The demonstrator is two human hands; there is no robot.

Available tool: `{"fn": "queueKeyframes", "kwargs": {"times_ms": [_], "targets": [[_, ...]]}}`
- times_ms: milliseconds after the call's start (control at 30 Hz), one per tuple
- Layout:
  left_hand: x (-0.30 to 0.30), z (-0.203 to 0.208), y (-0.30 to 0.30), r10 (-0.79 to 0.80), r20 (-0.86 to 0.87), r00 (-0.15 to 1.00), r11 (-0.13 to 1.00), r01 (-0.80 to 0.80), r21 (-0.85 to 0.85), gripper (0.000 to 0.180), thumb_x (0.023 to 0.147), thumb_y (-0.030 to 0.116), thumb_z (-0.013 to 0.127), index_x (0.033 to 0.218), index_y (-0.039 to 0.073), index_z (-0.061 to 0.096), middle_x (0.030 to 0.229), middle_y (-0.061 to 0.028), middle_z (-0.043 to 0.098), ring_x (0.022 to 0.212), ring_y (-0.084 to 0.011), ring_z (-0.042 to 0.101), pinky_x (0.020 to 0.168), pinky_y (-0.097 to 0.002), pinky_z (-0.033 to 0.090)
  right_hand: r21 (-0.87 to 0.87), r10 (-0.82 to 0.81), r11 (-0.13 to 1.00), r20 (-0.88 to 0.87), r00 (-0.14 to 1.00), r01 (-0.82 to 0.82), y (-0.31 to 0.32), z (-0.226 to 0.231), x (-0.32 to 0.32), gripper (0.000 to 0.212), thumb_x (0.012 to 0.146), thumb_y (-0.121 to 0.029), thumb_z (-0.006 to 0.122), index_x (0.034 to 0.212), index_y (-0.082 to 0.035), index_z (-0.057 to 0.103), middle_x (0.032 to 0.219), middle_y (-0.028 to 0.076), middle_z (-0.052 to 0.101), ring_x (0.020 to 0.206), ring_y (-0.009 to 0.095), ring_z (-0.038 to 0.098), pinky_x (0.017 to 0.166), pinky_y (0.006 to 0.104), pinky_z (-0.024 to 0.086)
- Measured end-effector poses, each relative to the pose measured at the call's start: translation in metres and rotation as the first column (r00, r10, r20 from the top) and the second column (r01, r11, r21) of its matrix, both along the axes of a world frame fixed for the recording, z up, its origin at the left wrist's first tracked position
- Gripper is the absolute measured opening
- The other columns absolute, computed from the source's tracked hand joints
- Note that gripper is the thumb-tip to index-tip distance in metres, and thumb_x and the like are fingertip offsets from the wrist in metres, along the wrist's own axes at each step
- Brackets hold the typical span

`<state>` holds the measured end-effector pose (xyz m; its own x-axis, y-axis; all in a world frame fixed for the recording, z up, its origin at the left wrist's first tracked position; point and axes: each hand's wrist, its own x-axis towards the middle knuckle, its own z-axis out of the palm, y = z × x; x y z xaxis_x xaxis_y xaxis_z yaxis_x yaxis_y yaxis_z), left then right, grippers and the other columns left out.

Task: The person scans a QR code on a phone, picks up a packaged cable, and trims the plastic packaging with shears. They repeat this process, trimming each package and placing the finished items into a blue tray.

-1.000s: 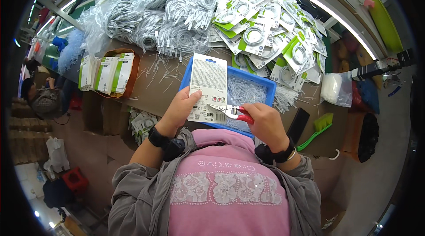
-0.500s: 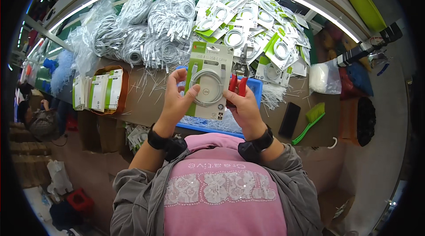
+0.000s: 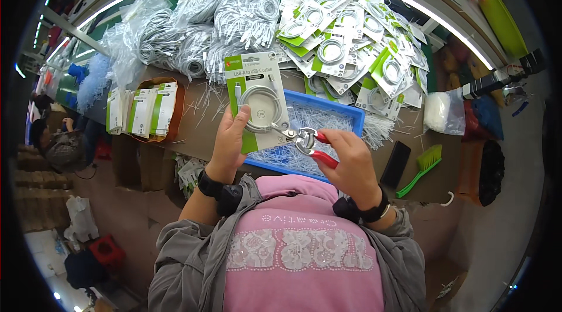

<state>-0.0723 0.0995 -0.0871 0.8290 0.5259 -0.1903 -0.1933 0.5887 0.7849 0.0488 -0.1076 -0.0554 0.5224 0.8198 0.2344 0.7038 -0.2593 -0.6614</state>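
White card looks light, stiff; edge grip suits; left hand pinches it; right hand curls fingers round cutters.

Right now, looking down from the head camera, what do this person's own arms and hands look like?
The left hand and right hand are ungloved. Each wrist wears a black strap with a bulky black module: left strap, right strap. A thin, pale bracelet-like band shows at the right wrist. Loose grey fabric jacket sleeves cover the upper arms.
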Motion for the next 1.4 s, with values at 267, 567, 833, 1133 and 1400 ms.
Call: {"fn": "queueKeyframes", "kwargs": {"times_ms": [267, 567, 833, 1133, 1400], "targets": [[0.000, 0.000, -0.004, 0.136, 0.021, 0.990, 0.952, -0.136, 0.275, 0.036, 0.099, 0.015, 0.042, 0.132, 0.001, 0.037, 0.120, -0.0101, 0.053, 0.108, -0.0179, 0.056, 0.089, -0.0335, 0.050, -0.070, -0.028, 0.997, 0.182, 0.983, 0.041, 0.003, -0.006, -0.006, 0.044, 0.067, -0.013, 0.075, 0.107, -0.007, 0.059, 0.097, 0.009, 0.062, 0.089, 0.028, 0.058, 0.075, 0.0372, 0.044], [0.008, -0.003, -0.014, 0.209, 0.012, 0.978, 0.931, -0.203, 0.304, 0.034, 0.099, 0.019, 0.044, 0.127, 0.000, 0.039, 0.115, -0.0096, 0.055, 0.101, -0.0161, 0.057, 0.084, -0.0314, 0.051, 0.051, -0.011, 0.999, -0.124, 0.992, 0.017, 0.008, -0.023, -0.003, 0.041, 0.067, -0.008, 0.074, 0.106, -0.004, 0.059, 0.091, 0.012, 0.061, 0.075, 0.030, 0.059, 0.066, 0.0374, 0.048], [0.018, -0.023, -0.026, 0.051, 0.073, 0.996, 0.981, -0.036, -0.193, 0.026, 0.099, 0.019, 0.043, 0.119, 0.002, 0.043, 0.107, -0.0104, 0.058, 0.092, -0.0185, 0.062, 0.076, -0.0331, 0.055, 0.299, 0.018, 0.954, 0.030, 0.999, -0.026, 0.050, -0.018, -0.011, 0.039, 0.066, -0.001, 0.073, 0.102, -0.004, 0.059, 0.081, 0.013, 0.059, 0.070, 0.031, 0.059, 0.063, 0.0360, 0.049], [0.018, -0.026, -0.034, 0.101, 0.077, 0.992, 0.990, -0.093, -0.106, 0.022, 0.100, 0.019, 0.041, 0.115, 0.004, 0.047, 0.100, -0.0087, 0.061, 0.088, -0.0165, 0.063, 0.077, -0.0327, 0.055, 0.264, -0.008, 0.964, 0.155, 0.988, -0.034, 0.057, -0.029, -0.011, 0.040, 0.064, -0.002, 0.073, 0.101, -0.004, 0.059, 0.083, 0.013, 0.060, 0.072, 0.030, 0.060, 0.066, 0.0362, 0.050], [-0.029, -0.035, 0.028, 0.220, 0.113, 0.969, 0.973, -0.227, 0.050, 0.033, 0.096, 0.013, 0.050, 0.127, 0.004, 0.043, 0.112, -0.0063, 0.058, 0.102, -0.0124, 0.057, 0.087, -0.0285, 0.048, 0.010, -0.117, 0.993, -0.199, 0.973, 0.121, 0.013, -0.046, 0.019, 0.032, 0.073, -0.010, 0.070, 0.102, -0.002, 0.060, 0.090, 0.016, 0.064, 0.081, 0.027, 0.064, 0.073, 0.0330, 0.049]]}}
